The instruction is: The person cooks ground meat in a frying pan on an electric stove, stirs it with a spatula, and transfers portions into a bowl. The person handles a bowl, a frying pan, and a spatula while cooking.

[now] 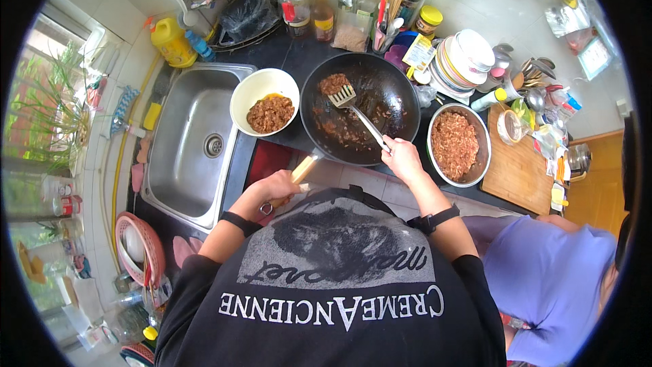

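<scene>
My left hand (279, 188) grips the wooden handle (304, 168) of a dark wok (392, 86). In my right hand (402, 159) is the metal handle of a slotted spatula (342, 96), whose blade touches a clump of browned minced meat (333, 83) at the wok's upper left. Smaller bits of meat and brown residue lie across the wok's bottom. Left of the wok, a cream bowl (239, 93) contains browned minced meat (270, 113) with orange oil at its edge. On the right, a steel bowl (490, 149) holds a larger amount of paler minced meat (454, 146).
A steel sink (189, 112) is at the left. Behind the wok stand bottles (323, 15) and a utensil holder; stacked plates (461, 66) are at the back right. A wooden cutting board (514, 173) lies right of the steel bowl. Another person (545, 285) is close at my right.
</scene>
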`<state>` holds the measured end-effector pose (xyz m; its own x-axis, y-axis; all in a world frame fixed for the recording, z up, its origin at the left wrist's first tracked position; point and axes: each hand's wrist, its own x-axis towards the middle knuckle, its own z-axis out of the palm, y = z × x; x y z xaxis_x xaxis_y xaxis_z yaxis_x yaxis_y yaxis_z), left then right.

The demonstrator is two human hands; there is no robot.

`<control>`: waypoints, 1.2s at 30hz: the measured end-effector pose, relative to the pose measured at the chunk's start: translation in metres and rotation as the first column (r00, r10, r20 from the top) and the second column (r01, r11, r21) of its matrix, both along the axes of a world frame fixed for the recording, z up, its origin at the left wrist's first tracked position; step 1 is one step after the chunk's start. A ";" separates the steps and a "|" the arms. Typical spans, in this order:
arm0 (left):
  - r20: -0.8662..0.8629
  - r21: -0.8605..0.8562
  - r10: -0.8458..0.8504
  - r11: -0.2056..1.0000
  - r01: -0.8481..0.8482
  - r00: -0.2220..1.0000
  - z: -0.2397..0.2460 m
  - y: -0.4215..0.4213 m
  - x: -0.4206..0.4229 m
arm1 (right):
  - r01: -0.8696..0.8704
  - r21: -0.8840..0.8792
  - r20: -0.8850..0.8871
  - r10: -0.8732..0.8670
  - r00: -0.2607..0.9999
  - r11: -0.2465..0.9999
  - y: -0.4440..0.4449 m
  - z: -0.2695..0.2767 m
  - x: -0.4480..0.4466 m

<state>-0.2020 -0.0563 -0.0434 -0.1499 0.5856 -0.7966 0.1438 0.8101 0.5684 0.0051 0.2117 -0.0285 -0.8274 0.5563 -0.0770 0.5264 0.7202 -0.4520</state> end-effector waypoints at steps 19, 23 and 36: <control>0.088 0.056 0.058 0.996 -0.063 0.994 -0.010 -0.006 -0.007 | 0.217 0.047 -0.238 -0.200 0.950 0.975 -0.043 0.041 0.047; 0.109 0.073 0.072 0.994 -0.080 0.991 -0.011 -0.007 -0.007 | 0.232 0.035 -0.262 -0.215 0.941 0.972 -0.049 0.048 0.048; 0.098 0.090 0.091 0.991 -0.100 0.991 -0.007 -0.008 -0.005 | 0.240 -0.071 -0.270 -0.251 0.930 0.968 -0.061 0.057 0.056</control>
